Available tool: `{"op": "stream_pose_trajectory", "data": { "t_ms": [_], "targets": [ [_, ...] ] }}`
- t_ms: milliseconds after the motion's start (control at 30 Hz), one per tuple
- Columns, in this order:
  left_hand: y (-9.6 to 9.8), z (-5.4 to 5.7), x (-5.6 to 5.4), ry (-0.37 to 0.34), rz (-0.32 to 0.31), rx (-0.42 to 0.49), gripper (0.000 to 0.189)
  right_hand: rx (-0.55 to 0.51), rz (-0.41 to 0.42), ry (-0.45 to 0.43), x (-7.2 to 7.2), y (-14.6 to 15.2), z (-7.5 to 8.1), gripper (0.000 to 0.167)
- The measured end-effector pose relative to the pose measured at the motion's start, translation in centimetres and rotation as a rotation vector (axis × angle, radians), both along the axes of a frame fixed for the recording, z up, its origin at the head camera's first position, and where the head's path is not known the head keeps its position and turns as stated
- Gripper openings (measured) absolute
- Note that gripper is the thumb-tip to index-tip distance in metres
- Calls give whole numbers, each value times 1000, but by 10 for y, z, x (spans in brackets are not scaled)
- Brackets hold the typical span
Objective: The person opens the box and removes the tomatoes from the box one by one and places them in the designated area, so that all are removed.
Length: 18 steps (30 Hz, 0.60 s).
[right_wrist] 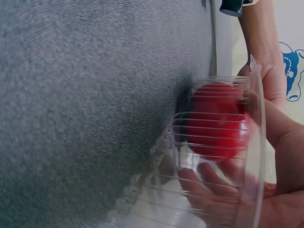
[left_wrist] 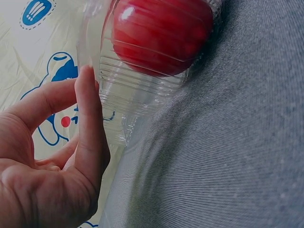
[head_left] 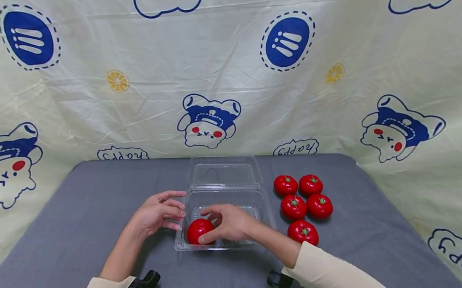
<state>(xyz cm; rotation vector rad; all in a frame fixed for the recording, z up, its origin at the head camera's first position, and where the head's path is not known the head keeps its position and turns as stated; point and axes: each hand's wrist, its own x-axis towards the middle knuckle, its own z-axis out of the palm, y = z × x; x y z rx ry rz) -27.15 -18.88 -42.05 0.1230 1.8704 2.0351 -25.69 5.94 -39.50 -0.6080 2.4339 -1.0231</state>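
A clear plastic clamshell box (head_left: 225, 247) sits on the table with its lid (head_left: 223, 170) folded back. Inside, in the near left corner, is a shiny red tomato (head_left: 195, 230). My right hand (head_left: 233, 223) reaches into the box and holds this tomato, thumb on its near side and fingers bent around its right. Through the ribbed box wall, the right wrist view shows the right fingertips (right_wrist: 204, 173) beside the tomato. My left hand (head_left: 158, 212) is at the box's left side, its loosely extended fingertips right at the rim. The left wrist view shows the tomato (left_wrist: 161, 35) behind the clear wall.
Several more red tomatoes (head_left: 293, 207) with green stem tops stand grouped right of the box, the nearest beside my right forearm. A grey cloth covers the table (head_left: 77, 254). Behind it hangs a pale printed curtain (head_left: 223, 74). Both wrists wear black devices (head_left: 144, 283).
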Motion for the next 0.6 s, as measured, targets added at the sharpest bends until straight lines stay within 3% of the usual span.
{"op": "stream_pose_trajectory", "data": {
  "t_ms": [600],
  "targets": [
    [1,1,1,7,-1,-4,61,59,24,18,2,-2,-6,61]
  ]
}}
